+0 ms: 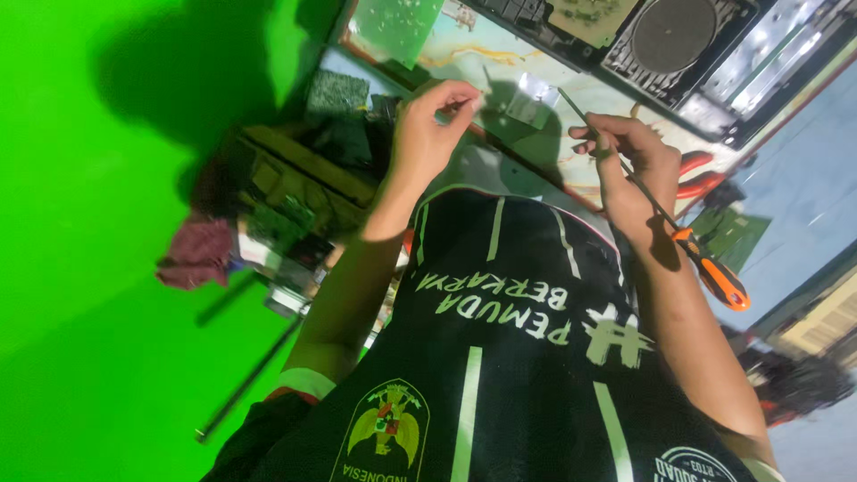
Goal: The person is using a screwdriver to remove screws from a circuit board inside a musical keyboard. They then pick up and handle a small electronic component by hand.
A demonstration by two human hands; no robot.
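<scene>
Over on the left, a maroon cloth [195, 253] lies beside a clutter of green circuit boards [287, 223], and just past it the left hand [430, 125] is up above the counter [500, 62], fingertips pinched together on something too small to make out. Across the black shirt [500, 357], the right hand [629, 165] is wrapped around a screwdriver [665, 223], thin shaft pointing up towards the left hand, orange handle hanging down by the wrist, while an opened dark device with a round disc [671, 34] sits at the top edge.
</scene>
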